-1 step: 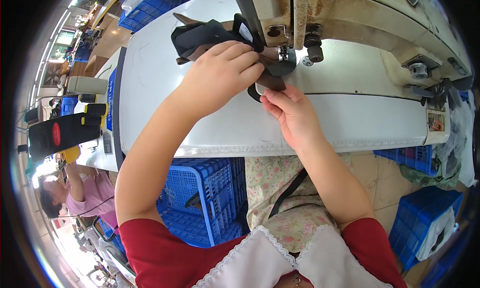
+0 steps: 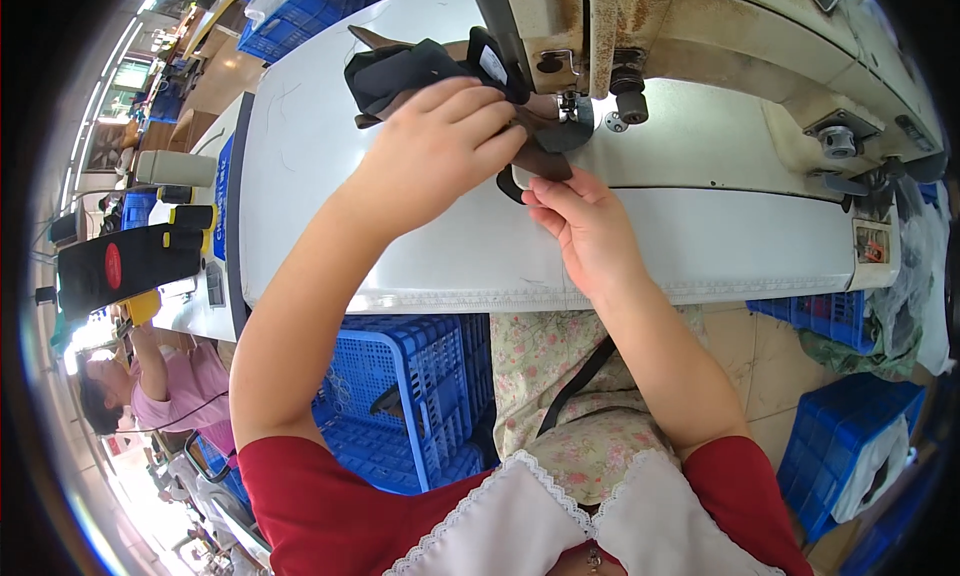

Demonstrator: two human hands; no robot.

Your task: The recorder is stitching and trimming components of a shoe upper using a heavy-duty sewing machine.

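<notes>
A bundle of dark fabric (image 2: 410,73), black with brown parts, lies bunched at the needle area of the sewing machine (image 2: 690,36). My left hand (image 2: 440,151) rests over it with the fingers curled onto the cloth; its fingertips are partly hidden. Between the thumb and fingers of my right hand (image 2: 590,226) is the end of a brown fabric strip (image 2: 543,162), which runs back toward the presser foot (image 2: 568,106). A narrow black loop (image 2: 508,186) hangs out beside that end. What lies under my left palm is hidden.
The white machine table (image 2: 310,186) carries a ruler strip along its near edge. A blue crate (image 2: 400,396) stands below it, with another blue crate (image 2: 850,446) at right and one (image 2: 300,16) behind. A person in pink (image 2: 180,386) sits at far left.
My left hand has shifted very slightly up and left on the dark fabric. My right hand stays where it was, pinching the brown strip.
</notes>
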